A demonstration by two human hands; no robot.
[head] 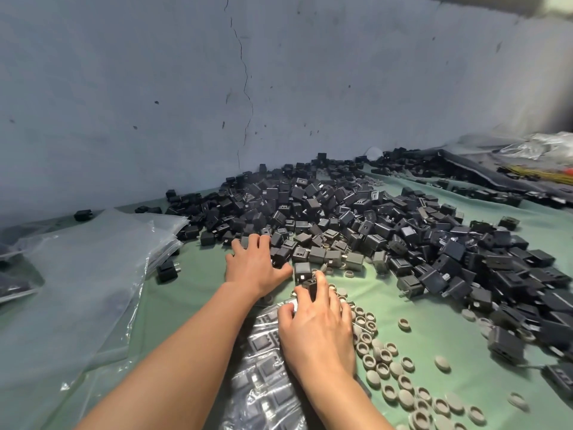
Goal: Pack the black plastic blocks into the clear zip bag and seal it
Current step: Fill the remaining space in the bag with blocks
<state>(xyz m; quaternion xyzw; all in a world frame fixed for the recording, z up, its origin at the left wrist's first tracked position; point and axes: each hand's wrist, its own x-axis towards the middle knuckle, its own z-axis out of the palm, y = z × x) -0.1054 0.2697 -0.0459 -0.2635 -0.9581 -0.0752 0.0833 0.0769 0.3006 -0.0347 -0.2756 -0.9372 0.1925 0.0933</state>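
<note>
Green cloth sheet (198, 283) under cracked grey wall (279, 88) bears black plastic blocks (341, 212); left hand (255, 268) splays its fingers, right hand (316, 330) pinches 1 block (311, 286).

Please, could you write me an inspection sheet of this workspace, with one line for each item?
Surface: green sheet, much of it covered.
Job's things: large pile of black blocks; clear zip bag near the person, already holding several blocks, its mouth hidden under the hand.
Clutter: grey round caps scattered right of the bag; stack of empty clear bags at the left.
Grippers: left hand rests on blocks at the pile's edge, grip unclear; right hand pinches one block at the bag's far end.
Cables: yellow strands at far right, perhaps wires, too small to tell.
Surroundings: blue-grey wall with a long crack; crumpled clear plastic.
</note>
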